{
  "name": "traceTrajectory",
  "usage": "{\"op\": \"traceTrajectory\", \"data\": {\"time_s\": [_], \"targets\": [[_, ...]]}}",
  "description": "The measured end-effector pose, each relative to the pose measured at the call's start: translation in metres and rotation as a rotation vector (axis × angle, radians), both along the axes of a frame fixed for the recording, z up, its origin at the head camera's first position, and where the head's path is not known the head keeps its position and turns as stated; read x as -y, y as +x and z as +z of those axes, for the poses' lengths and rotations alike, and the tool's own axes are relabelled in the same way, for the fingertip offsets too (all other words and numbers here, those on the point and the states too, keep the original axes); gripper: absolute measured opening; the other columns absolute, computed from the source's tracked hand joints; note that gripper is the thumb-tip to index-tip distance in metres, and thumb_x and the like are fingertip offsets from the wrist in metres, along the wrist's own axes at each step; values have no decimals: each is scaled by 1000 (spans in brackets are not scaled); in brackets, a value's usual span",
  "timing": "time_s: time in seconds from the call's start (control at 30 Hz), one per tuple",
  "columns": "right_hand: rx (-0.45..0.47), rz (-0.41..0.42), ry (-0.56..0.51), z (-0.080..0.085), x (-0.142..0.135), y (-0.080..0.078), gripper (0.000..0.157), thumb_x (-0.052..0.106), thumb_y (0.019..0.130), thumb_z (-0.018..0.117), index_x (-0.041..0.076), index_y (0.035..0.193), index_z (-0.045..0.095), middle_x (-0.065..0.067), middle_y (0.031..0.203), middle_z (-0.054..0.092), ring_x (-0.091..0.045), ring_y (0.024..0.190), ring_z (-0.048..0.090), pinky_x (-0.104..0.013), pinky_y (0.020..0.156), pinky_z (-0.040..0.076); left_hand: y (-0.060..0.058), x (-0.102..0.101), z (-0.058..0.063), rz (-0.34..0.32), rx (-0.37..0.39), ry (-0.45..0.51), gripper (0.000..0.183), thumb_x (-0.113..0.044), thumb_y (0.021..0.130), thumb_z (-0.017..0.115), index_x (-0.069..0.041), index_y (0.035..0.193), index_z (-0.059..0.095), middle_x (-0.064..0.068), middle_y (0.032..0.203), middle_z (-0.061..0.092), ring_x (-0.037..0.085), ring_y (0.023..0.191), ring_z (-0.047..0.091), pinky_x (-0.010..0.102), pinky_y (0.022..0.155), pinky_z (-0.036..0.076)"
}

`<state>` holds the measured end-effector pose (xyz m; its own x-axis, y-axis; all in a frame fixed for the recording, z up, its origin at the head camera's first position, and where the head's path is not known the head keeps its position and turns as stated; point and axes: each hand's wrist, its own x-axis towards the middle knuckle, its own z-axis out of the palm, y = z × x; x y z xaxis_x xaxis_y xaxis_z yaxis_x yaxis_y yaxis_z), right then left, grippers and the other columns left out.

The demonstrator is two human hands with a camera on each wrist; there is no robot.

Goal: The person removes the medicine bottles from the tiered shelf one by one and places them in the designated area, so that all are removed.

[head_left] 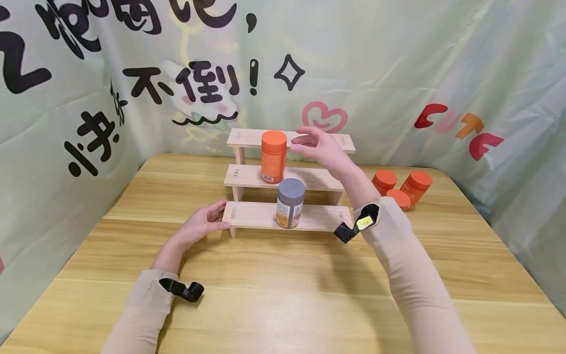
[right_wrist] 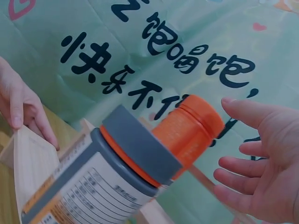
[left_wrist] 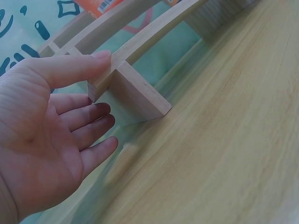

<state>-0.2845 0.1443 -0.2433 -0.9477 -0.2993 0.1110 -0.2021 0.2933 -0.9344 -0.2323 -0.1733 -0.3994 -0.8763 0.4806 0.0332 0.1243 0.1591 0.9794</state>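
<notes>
A three-tier wooden display stand stands on the table, its tiers rising toward the back. My left hand holds the left end of its lowest tier, thumb along the board's edge and the other fingers around the end. On the middle tier stands an orange bottle with an orange lid, upright. A grey-lidded bottle with a white and orange label is upright on the lowest tier. My right hand hovers just right of the orange bottle's lid, fingers apart and holding nothing.
Several things stand to the right of the stand: orange-lidded bottles grouped close together on the table. A pale green printed cloth hangs behind the table and along both sides. My right forearm reaches past the stand's right end.
</notes>
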Motion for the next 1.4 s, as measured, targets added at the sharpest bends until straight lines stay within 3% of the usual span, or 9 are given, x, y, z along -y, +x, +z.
{"op": "traceTrajectory", "data": {"time_s": [0.47,0.9,1.4], "targets": [[46,-7,64,-2,27,-10,58,20,85,68,6,135,42,-11,122,53,-22,112,49,-37,92,46,-1,0,0,-7,-2,9,80,-7,85,65,10,143,13,27,148,17,42,133,23,49,109,19],[66,15,30,-8,36,-9,60,14,82,70,5,134,41,-11,121,52,-25,109,48,-37,92,46,-2,0,-2,-2,-11,-2,79,-7,85,65,11,143,14,28,148,17,42,133,23,49,109,19],[-43,-7,72,-14,39,-8,55,17,81,71,6,128,45,-8,118,53,-25,105,50,-36,87,47,0,0,-1,-6,-10,-2,78,-6,86,64,12,143,14,29,147,16,43,133,21,50,109,18]]}}
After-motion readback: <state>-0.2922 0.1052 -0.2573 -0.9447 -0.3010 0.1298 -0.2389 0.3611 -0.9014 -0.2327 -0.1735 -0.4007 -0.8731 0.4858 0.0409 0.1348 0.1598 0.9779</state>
